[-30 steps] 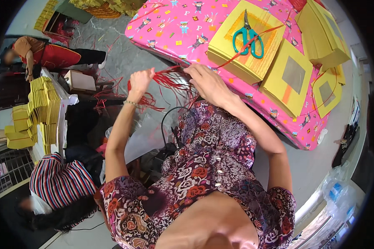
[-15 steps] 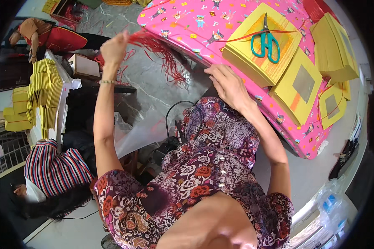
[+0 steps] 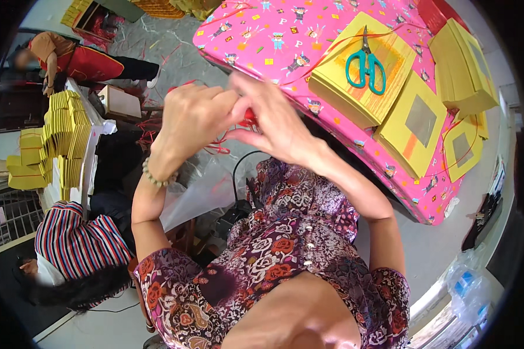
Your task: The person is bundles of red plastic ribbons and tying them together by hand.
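Observation:
My left hand (image 3: 193,119), with a beaded bracelet (image 3: 156,174) at its wrist, is closed round a bunch of red strings (image 3: 249,118). Raised in front of me beside the pink table, it meets my right hand (image 3: 276,125). The right thumb and fingers are spread apart around the red bunch without closing on it; the fingertips are blurred near the left knuckles. Loose red ends show below the hands. On the table, green-handled scissors (image 3: 365,71) lie on a stack of yellow card pieces (image 3: 343,96).
The pink patterned tablecloth (image 3: 349,136) covers a table at my right. More yellow card stacks (image 3: 463,70) stand there. At left, folded yellow card (image 3: 67,136) covers another table, near a person in stripes (image 3: 78,238) and a person in a red apron (image 3: 96,63). A clear plastic sheet (image 3: 198,195) hangs nearby.
My left hand has come down and right, bringing the red strings toward me. My right hand has left the table edge and moved up and left to meet it.

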### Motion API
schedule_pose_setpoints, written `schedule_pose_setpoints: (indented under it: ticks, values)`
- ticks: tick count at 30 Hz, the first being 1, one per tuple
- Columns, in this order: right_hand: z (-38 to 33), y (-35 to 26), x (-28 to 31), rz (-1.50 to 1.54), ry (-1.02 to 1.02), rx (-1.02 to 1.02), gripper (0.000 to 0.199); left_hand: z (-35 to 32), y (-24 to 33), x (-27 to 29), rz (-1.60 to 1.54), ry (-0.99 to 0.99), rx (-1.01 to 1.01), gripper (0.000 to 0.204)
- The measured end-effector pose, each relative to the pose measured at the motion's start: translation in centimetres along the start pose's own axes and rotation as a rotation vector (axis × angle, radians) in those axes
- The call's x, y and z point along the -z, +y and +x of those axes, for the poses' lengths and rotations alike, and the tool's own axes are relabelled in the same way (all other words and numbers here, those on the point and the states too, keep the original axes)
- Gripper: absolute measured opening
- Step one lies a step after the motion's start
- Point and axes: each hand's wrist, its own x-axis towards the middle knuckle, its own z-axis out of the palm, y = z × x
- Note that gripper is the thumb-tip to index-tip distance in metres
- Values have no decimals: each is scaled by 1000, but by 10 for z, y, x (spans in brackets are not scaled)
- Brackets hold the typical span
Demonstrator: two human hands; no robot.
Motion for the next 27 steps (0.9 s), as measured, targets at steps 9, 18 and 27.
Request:
schedule_pose_setpoints:
  ticks: [9, 18, 27]
  values:
    - [-12, -22, 76, 293, -498, -319, 18, -21, -40, 87, 97, 520, 79, 35]
    - [-51, -34, 175, 131, -556, -567, 28, -101, -161, 19, 158, 741, 463, 34]
    - [-46, -14, 146, -88, -561, -449, 29, -46, -76, -64, -173, -40, 388, 24]
